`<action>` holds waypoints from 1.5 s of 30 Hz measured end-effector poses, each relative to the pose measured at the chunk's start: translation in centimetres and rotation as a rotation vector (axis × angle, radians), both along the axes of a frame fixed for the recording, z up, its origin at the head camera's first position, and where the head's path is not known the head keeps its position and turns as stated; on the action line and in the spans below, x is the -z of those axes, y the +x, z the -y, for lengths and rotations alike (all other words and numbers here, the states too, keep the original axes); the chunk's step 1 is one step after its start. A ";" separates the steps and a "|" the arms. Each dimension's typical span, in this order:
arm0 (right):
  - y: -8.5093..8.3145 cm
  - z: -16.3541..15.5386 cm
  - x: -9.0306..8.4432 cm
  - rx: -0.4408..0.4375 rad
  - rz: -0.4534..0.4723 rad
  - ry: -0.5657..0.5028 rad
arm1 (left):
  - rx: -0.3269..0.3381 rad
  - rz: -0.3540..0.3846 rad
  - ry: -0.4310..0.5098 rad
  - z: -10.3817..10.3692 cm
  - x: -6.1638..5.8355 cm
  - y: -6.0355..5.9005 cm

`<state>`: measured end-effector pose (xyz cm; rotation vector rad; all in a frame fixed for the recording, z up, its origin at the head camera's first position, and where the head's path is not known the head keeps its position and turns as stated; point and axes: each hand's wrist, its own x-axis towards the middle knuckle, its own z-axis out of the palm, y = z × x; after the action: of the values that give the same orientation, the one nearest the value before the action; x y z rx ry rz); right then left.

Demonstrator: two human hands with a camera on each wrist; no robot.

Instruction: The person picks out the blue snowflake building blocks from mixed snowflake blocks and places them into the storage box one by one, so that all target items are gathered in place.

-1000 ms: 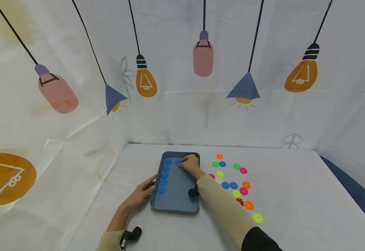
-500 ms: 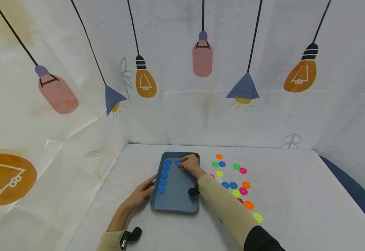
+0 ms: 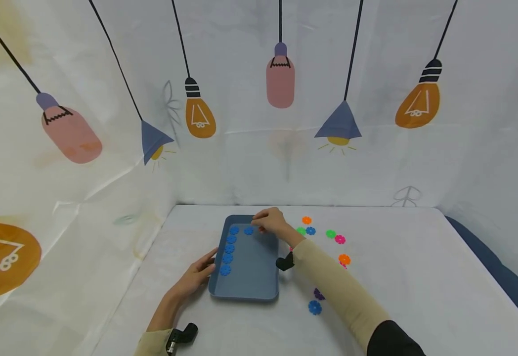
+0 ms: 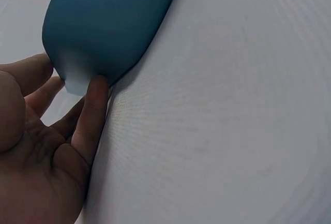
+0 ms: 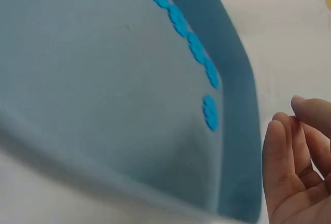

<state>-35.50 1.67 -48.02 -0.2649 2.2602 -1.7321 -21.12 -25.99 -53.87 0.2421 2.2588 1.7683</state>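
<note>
A grey-blue tray (image 3: 254,269) stands on the white table in the head view. Flat blue flower-shaped discs (image 3: 230,248) run in a column along its left side, and one separate blue disc (image 3: 248,231) lies to the right of the column's far end. My left hand (image 3: 192,278) rests its fingertips against the tray's left wall; the left wrist view shows these fingers (image 4: 94,107) touching it from outside. Over the tray's far right part hovers my right hand (image 3: 273,221), apart from the separate disc. In the right wrist view, nothing shows between its fingers (image 5: 277,146).
Loose flower discs lie right of the tray, among them orange (image 3: 306,220), green (image 3: 330,234) and pink (image 3: 340,239) ones. A purple disc (image 3: 319,294) and a blue disc (image 3: 315,307) lie nearer. My right sleeve (image 3: 343,291) hides part of that area. A white patterned sheet hangs behind.
My right hand has let go of the separate blue disc and lifted slightly away to the right. The disc stays in the tray. The left hand keeps its place; the head view has shifted slightly.
</note>
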 end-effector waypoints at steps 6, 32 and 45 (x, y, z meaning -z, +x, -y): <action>-0.2 -2.7 -1.6 0.002 -0.023 0.049 | 0.001 0.001 -0.013 0.1 0.0 0.0; -0.9 -14.4 2.2 0.245 0.049 0.148 | -0.030 0.015 -0.014 -0.4 -0.1 0.2; 0.3 -15.9 4.4 0.286 0.013 0.294 | -0.015 0.003 -0.009 -0.5 0.1 0.0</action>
<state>-35.20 17.53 -52.43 0.1381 2.6039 -1.4838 -21.08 -25.45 -53.99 0.2219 2.2719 1.7639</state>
